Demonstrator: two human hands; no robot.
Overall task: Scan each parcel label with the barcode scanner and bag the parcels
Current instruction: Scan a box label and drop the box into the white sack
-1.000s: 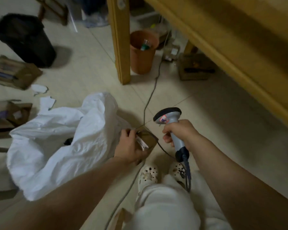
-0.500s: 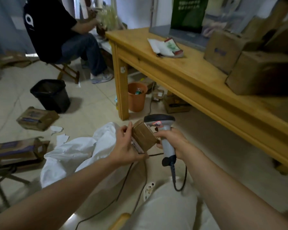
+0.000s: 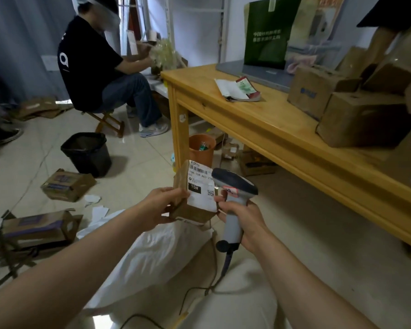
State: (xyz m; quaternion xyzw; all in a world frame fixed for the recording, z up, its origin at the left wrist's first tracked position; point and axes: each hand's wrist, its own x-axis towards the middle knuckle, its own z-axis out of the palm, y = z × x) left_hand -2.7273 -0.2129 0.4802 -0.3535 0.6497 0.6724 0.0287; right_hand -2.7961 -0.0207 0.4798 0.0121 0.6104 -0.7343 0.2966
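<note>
- Dim, flat indoor light; the brightest patch is the pale opening at upper left, behind the seated person.
- Soft shadows lie under the table and right of the black bin.
- A small glare spot shines on the floor at the bottom edge.
- Wide-angle bending curves the table edge.
- The boxes at right look smeared; the parcel label is sharp.

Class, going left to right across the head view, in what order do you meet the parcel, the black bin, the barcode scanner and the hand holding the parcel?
black bin → left hand → parcel → barcode scanner
</note>
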